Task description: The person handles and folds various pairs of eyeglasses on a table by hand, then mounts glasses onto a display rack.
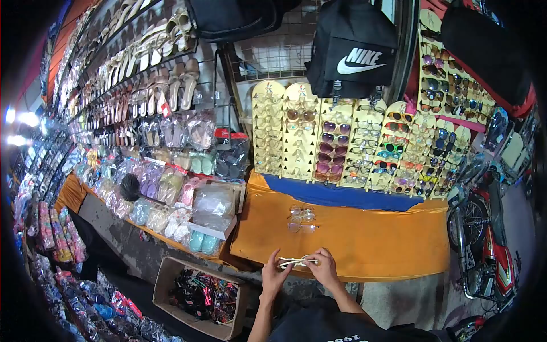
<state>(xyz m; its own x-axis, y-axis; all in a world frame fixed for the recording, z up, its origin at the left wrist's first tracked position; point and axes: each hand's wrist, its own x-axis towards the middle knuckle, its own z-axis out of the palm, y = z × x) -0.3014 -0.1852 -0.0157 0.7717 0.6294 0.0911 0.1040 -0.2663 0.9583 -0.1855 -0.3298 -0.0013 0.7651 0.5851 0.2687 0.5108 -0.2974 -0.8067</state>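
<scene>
A pair of white-framed eyeglasses (297, 261) is held between my two hands over the front edge of the orange-covered table (364, 239). My left hand (274, 271) pinches one end of the frame. At the other end, my right hand (323, 268) grips it with thumb and fingers. Farther back on the table lie a few clear-lens eyeglasses (302, 219), apart from my hands. Behind them stand cream display boards (297, 145) carrying glasses and sunglasses; some slots on the left boards hold none.
A cardboard box (165, 285) of small colourful items stands on the ground at left. Racks of sandals (185, 85) and bagged slippers (151, 179) fill the left side. A black Nike backpack (353, 51) hangs above the boards. A red motorcycle (504, 262) is parked at right.
</scene>
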